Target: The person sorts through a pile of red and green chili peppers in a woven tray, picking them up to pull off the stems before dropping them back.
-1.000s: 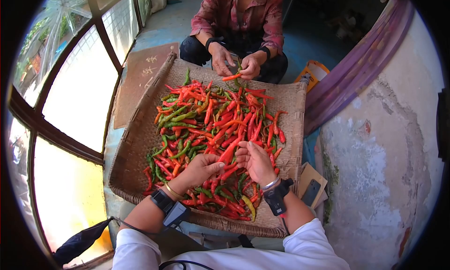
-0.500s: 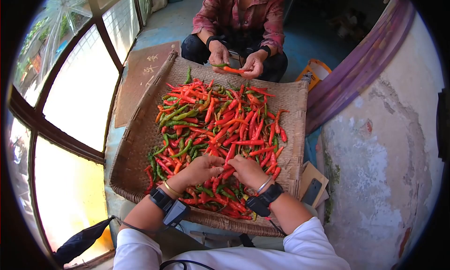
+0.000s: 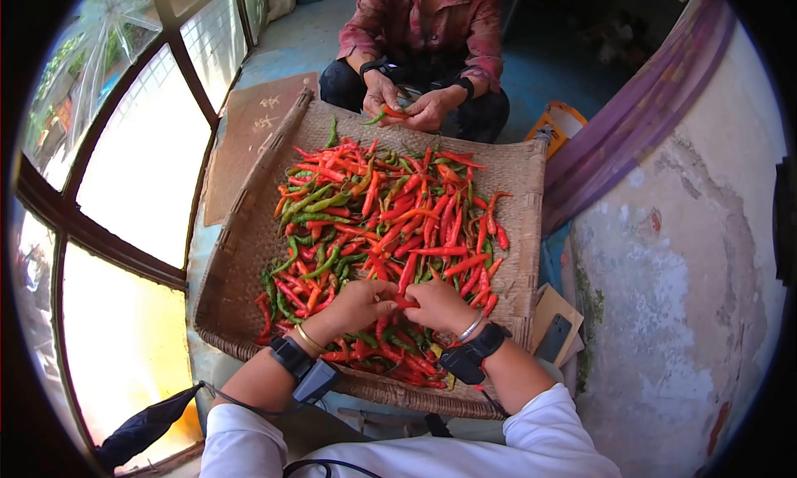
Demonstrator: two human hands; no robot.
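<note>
Spanning the narrow gap between the left hand [image 3: 361,305] and the right hand [image 3: 440,306], both bare, a slender, glossy red chilli pepper [image 3: 405,301] is pinched over the near half of a wide, rectangular tray of woven tan cane [image 3: 521,187]. From that pepper, the left hand is set at nine o'clock, its fingertips closed together on one end; the right is set at three o'clock, its curled fingers clamped on the other. The backs of both are turned upward, and the forearms [image 3: 259,380] are angled inward from seven and five o'clock. A gold-coloured bangle [image 3: 310,340] is worn on the left wrist, a silver bangle [image 3: 471,325] on the right. Beneath and around them, a loose heap of red, green and orange peppers [image 3: 398,205] is spread over the tray. At twelve o'clock, beyond the far rim, a red-and-green pepper [image 3: 392,112] is held by a person in a red patterned shirt [image 3: 423,21]. A dark phone [image 3: 554,337] is laid on a tan card [image 3: 548,305] between three and four o'clock.
</note>
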